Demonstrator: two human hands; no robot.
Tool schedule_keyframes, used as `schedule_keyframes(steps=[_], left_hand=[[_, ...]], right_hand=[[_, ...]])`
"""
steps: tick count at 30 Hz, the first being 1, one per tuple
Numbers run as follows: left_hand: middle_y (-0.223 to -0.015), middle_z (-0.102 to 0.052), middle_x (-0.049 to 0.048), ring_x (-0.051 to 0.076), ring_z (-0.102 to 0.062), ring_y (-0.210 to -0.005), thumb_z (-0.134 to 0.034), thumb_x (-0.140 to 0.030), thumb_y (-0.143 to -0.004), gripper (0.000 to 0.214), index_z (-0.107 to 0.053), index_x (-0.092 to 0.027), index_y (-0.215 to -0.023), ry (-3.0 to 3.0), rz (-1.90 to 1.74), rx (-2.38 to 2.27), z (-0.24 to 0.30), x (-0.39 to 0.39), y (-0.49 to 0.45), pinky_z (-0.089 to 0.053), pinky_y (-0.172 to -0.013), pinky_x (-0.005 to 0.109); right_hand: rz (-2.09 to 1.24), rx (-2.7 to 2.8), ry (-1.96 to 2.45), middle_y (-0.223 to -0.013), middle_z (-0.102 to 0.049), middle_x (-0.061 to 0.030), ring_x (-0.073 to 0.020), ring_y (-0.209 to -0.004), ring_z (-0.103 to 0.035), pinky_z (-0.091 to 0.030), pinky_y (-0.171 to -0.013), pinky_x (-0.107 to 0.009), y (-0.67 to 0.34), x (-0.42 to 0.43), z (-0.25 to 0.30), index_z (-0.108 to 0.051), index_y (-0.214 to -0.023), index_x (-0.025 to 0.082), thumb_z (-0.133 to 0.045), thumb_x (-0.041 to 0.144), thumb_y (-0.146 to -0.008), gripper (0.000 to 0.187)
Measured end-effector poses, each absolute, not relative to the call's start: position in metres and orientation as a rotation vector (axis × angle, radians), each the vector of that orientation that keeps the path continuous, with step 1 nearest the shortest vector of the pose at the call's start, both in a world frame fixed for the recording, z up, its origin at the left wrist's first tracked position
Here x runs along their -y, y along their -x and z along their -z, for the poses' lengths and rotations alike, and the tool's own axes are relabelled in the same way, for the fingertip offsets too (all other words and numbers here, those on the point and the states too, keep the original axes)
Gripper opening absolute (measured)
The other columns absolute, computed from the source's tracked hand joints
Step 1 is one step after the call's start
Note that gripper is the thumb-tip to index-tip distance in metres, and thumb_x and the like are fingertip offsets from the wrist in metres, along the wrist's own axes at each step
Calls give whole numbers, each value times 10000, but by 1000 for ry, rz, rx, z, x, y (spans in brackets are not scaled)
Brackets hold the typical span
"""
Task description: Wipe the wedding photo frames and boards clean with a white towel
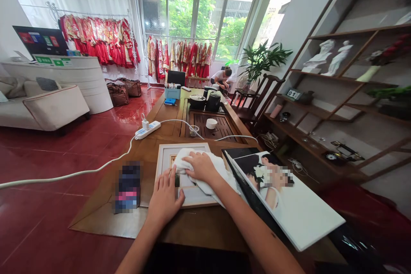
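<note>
A light wooden picture frame (157, 167) with a white mount lies flat on the brown wooden table (96, 212) before me. My right hand (201, 166) presses a bunched white cloth (221, 175) onto its surface, fingers curled over the cloth. On the frame's near left part rests my left hand (166, 195), its fingers stretched out and the thumb apart, fingertips close to the cloth. The cloth and both hands hide much of the picture inside. Just right of the frame, a white-edged wedding photo panel (298, 209) lies at a slant on a dark flat piece.
A phone (128, 188) lies left of the frame. Behind it are a power strip (147, 129) with a trailing white cable (96, 169), a white cup (211, 123) and a black kettle (213, 101). Shelves (340, 79) stand at right; a person (221, 78) bends over beyond the table.
</note>
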State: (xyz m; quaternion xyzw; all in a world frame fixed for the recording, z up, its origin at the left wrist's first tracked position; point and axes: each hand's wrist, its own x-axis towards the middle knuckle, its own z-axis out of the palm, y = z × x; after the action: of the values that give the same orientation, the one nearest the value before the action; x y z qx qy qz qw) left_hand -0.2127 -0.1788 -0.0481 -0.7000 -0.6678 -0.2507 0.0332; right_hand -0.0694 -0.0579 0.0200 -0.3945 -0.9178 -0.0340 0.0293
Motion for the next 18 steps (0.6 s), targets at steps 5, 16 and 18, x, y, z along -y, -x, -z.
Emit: schedule_keyframes(steps=[5, 16, 18], left_hand=[[-1405, -424, 149, 281, -378, -1300, -449, -337, -856, 699, -174, -174, -1478, 2174, 773, 2052, 48, 179, 213, -260, -1081, 484], [-1448, -364, 147, 282, -313, -1345, -458, -338, -852, 724, -146, -168, -1483, 2168, 787, 2046, 48, 180, 213, -244, -1096, 480], [-1443, -370, 147, 279, -316, -1343, -448, -343, -859, 722, -133, -172, -1486, 2172, 783, 2047, 48, 180, 213, -241, -1096, 481]], right_hand=[[109, 2814, 1259, -1144, -581, -85, -251, -1048, -542, -362, -875, -376, 82, 41, -24, -564, -1221, 292, -555, 435, -826, 420], [-104, 2994, 854, -1029, -618, -43, -223, -991, -559, -361, -851, -341, 69, 90, -24, -556, -1222, 297, -609, 406, -761, 477], [-74, 2996, 906, -1044, -615, -47, -228, -998, -556, -360, -849, -346, 71, 85, -23, -562, -1215, 301, -599, 413, -772, 459]])
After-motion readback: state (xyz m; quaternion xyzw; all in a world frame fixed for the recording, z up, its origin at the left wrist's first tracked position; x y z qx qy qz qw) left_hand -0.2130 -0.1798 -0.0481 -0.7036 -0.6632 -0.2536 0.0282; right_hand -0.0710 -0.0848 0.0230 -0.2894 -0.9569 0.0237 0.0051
